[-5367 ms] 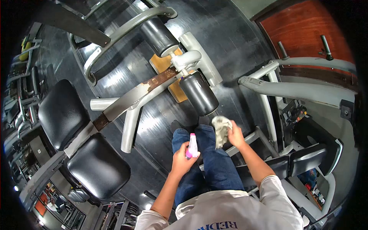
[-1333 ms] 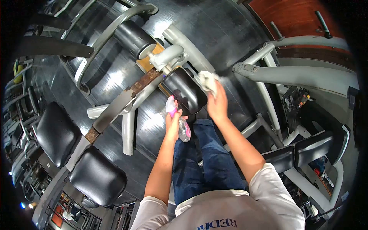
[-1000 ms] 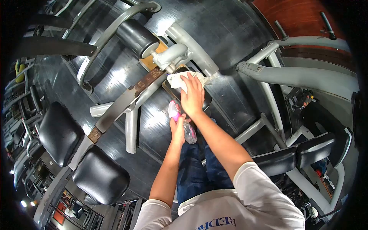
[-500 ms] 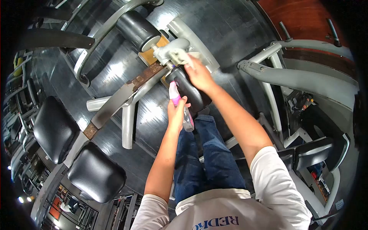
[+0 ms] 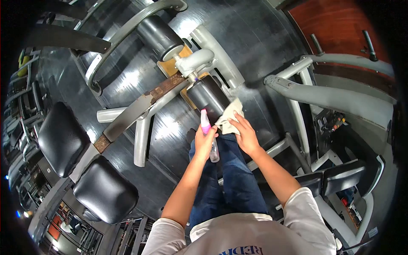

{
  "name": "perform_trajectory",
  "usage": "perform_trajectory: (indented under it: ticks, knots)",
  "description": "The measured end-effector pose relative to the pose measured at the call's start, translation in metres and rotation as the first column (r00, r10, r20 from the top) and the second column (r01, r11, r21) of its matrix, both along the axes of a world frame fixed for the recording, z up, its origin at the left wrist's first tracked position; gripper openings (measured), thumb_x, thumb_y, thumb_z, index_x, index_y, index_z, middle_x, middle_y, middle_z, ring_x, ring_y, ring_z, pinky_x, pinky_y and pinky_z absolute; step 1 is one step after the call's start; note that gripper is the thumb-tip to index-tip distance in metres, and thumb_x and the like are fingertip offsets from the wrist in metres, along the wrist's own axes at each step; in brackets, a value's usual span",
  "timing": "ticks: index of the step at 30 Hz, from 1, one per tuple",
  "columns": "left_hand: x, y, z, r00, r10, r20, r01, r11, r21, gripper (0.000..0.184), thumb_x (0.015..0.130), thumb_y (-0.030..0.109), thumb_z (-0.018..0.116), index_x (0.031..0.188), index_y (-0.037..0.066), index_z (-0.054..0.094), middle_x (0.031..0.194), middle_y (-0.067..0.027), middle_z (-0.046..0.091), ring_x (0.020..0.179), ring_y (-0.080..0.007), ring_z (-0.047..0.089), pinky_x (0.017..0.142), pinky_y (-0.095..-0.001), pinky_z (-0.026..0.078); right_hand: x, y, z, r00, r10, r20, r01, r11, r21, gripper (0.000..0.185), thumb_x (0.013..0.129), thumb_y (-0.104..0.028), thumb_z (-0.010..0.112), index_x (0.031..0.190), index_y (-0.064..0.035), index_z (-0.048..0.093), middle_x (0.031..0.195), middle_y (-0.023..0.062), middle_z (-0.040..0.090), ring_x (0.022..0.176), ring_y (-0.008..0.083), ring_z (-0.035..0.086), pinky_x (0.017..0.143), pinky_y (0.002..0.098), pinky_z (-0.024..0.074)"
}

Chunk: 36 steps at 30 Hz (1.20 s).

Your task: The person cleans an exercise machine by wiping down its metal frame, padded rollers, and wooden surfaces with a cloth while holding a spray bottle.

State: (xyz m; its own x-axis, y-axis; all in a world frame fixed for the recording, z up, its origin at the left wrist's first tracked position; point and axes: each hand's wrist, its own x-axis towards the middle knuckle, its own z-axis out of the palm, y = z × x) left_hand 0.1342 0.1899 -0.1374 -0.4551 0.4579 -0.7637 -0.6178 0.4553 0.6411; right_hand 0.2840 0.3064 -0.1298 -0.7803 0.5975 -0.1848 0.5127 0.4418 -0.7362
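Note:
My left hand point(image 5: 204, 142) is wrapped round a clear spray bottle point(image 5: 213, 154) with a pink and white trigger head, held upright-ish over my legs. A cream cloth point(image 5: 231, 119) is in my right hand point(image 5: 246, 135), bunched under the fingers. That cloth lies against the near end of a black foam roller pad point(image 5: 208, 97). The bottle's nozzle is close to the same pad. A second black roller pad point(image 5: 159, 37) sits on the far side of the grey metal bracket point(image 5: 195, 61) that joins them.
Two black padded seat cushions point(image 5: 105, 189) are mounted on the machine's beam point(image 5: 136, 110) at the left. A thick grey frame point(image 5: 331, 95) stands at the right. Grey floor legs point(image 5: 141, 144) spread below the beam. A reddish wooden panel point(image 5: 340, 25) is at the upper right.
My right hand has moved with the cloth from the bracket end of the near roller to its end closest to me. My left hand and the bottle have shifted slightly down and right.

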Motion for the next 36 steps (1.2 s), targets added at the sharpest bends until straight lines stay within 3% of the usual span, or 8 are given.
perform_trajectory:
  ticks: [5,8,12,16,24,26,32,36]
  knots:
    - [-0.005,-0.001,0.002,1.0,-0.008,-0.014,0.008,1.0,-0.01,0.037,0.087,0.031,0.069,0.107,0.003,0.055,0.094,-0.0062,0.059,0.082,-0.0195,0.064,0.07,-0.0331,0.048,-0.013,0.015,0.005,0.886,-0.461,0.042,0.455,0.852,-0.259,0.028,0.092,-0.008,0.057,0.119,-0.0031,0.059,0.097,0.0237,0.067,0.094,0.0356,0.068,0.081,0.0403,0.0504]
    - [-0.007,-0.004,-0.001,0.999,0.034,0.014,-0.034,0.999,0.005,0.041,0.088,0.031,0.068,0.113,0.002,0.055,0.099,-0.0067,0.059,0.083,-0.0199,0.064,0.071,-0.0337,0.048,-0.045,0.043,0.008,0.781,-0.623,-0.033,0.593,0.758,-0.274,0.029,0.097,-0.015,0.053,0.12,0.0009,0.058,0.098,0.021,0.069,0.095,0.0312,0.069,0.081,0.0375,0.0501]
    - [-0.014,-0.009,-0.005,0.996,0.07,0.046,-0.071,0.997,0.004,0.051,0.088,0.029,0.067,0.129,0.005,0.05,0.106,-0.0067,0.057,0.081,-0.019,0.063,0.07,-0.034,0.049,-0.118,0.071,0.013,0.892,-0.294,-0.344,0.306,0.952,-0.022,0.047,0.09,-0.009,0.06,0.137,-0.0066,0.052,0.134,0.0207,0.057,0.126,0.0402,0.052,0.109,0.0413,0.0381]
    - [-0.023,-0.014,-0.001,0.985,0.172,0.009,-0.173,0.984,0.05,0.05,0.09,0.025,0.065,0.134,0.01,0.048,0.107,-0.0055,0.056,0.079,-0.018,0.062,0.069,-0.0324,0.051,-0.156,0.048,-0.02,0.995,0.089,-0.043,-0.078,0.976,0.204,0.061,0.08,-0.003,0.066,0.137,-0.0204,0.054,0.151,0.0105,0.041,0.137,0.0425,0.036,0.113,0.0485,0.0349]
    - [-0.048,-0.019,0.008,0.982,0.185,0.044,-0.185,0.983,0.006,0.052,0.09,0.023,0.064,0.138,0.008,0.048,0.122,-0.0043,0.055,0.086,-0.016,0.06,0.072,-0.0315,0.052,-0.051,-0.001,-0.008,0.99,0.116,0.084,-0.134,0.962,0.239,0.071,0.07,0.004,0.07,0.134,-0.024,0.056,0.151,0.0041,0.041,0.138,0.0374,0.036,0.11,0.0443,0.0405]
    - [-0.05,-0.014,0.011,0.971,0.24,-0.004,-0.239,0.968,0.073,0.04,0.091,0.025,0.067,0.121,0.002,0.054,0.102,-0.0038,0.061,0.078,-0.0128,0.06,0.07,-0.0289,0.05,-0.023,-0.005,-0.001,0.983,0.139,0.116,-0.164,0.955,0.246,0.071,0.069,0.004,0.07,0.134,-0.0237,0.057,0.15,0.0038,0.042,0.137,0.0367,0.038,0.109,0.0436,0.0416]
    - [-0.041,-0.002,-0.001,0.982,0.187,0.016,-0.188,0.976,0.109,0.056,0.09,0.024,0.068,0.136,-0.001,0.048,0.121,-0.0072,0.056,0.087,-0.0145,0.06,0.076,-0.0306,0.053,-0.024,0.007,0.004,0.991,-0.11,-0.076,0.115,0.991,0.064,0.043,0.076,0.004,0.062,0.118,-0.0076,0.063,0.127,0.0138,0.061,0.119,0.0331,0.058,0.1,0.0398,0.0481]
    - [-0.032,-0.006,-0.005,0.988,0.126,0.086,-0.138,0.98,0.146,0.061,0.091,0.023,0.067,0.142,-0.001,0.043,0.142,-0.0123,0.047,0.1,-0.0168,0.06,0.079,-0.0321,0.054,-0.067,0.014,0.032,0.775,-0.632,0.013,0.625,0.763,-0.167,0.023,0.093,-0.008,0.055,0.114,0.0013,0.061,0.099,0.0198,0.067,0.094,0.0327,0.068,0.082,0.0373,0.0498]
